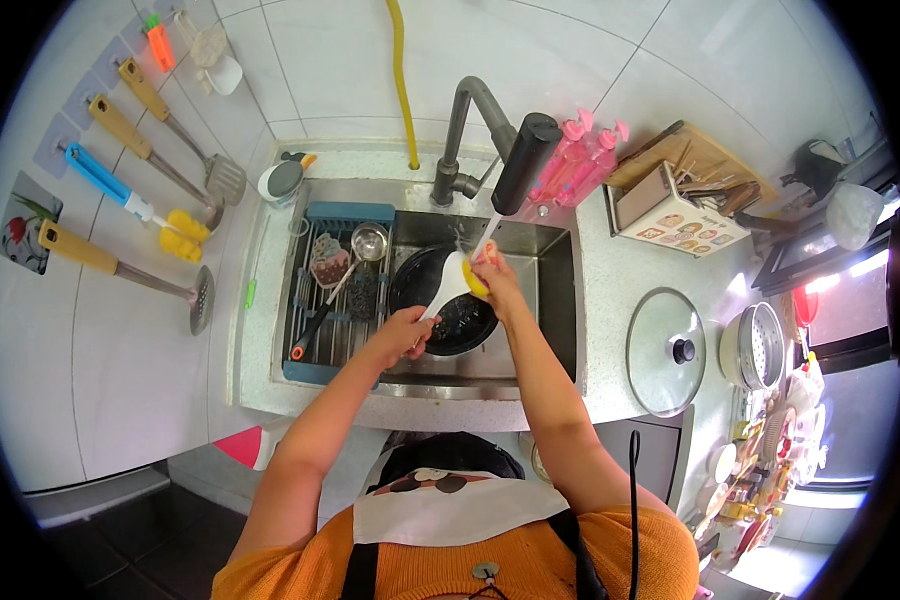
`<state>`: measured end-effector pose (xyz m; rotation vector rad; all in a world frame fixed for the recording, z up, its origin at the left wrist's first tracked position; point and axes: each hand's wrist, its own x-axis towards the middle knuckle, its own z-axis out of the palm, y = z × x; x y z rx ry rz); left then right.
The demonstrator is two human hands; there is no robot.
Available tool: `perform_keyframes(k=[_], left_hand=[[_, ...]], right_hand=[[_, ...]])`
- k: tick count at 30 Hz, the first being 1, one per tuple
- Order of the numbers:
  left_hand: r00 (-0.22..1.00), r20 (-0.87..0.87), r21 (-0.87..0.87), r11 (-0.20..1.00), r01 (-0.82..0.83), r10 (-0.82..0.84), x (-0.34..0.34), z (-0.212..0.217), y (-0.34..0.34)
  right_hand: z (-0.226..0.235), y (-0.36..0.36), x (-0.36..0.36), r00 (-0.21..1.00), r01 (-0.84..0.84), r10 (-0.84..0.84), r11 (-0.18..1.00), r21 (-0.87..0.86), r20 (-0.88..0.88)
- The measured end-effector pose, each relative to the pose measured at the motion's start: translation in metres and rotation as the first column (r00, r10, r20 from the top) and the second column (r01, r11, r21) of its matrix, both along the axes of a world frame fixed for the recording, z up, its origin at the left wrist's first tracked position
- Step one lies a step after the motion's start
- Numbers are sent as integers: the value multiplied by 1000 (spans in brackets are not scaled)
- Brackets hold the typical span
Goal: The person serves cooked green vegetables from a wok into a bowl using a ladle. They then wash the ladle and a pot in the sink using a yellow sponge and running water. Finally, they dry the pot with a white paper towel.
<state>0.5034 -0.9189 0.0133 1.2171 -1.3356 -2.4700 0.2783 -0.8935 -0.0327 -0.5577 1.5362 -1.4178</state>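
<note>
The whole scene is borne by a pale, speckled bench (605, 350), into which a steel sink (557, 300) is set. The left part of the sink is taken up by a blue drain basket (350, 210), in which a metal ladle (370, 242) and other small items are held. To the right of the basket, a round black pan (467, 338) is seen on the sink floor, its inside shiny. On the bench to the right of the sink, a glass lid (658, 345) with a dark knob is laid, and behind it a white utensil box (678, 215) is placed. Behind the sink a grey tap (467, 115) with a black spout end (527, 165) is mounted, and pink pump bottles (592, 165) are stood just beside it.

Above the pan, a white paddle (447, 284) is held at a slant, its broad end raised toward the tap. Its handle is enclosed by the left grip (410, 332), the fingers being curled round it. By the right grip (492, 278), closed with bent fingers, a yellow sponge (474, 281) is pressed to the broad end of the paddle, below the black spout end.
</note>
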Motion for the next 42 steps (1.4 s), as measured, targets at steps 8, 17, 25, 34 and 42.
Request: perform_keyframes(k=[8, 17, 25, 34, 42], left_hand=[[993, 23, 145, 982, -119, 117, -11, -2, -1], [997, 82, 39, 999, -14, 10, -7, 10, 9], [996, 57, 26, 998, -63, 61, -10, -8, 22], [990, -44, 197, 973, -120, 131, -22, -35, 11], [994, -30, -229, 969, 92, -102, -47, -62, 2]], right_hand=[[24, 10, 47, 327, -328, 14, 939, -100, -945], [36, -14, 38, 419, -265, 200, 960, 92, -885], [-22, -27, 16, 992, 77, -67, 993, 86, -111], [-10, -8, 64, 978, 134, -134, 991, 13, 158], [-22, 10, 2, 977, 112, -104, 993, -34, 189]])
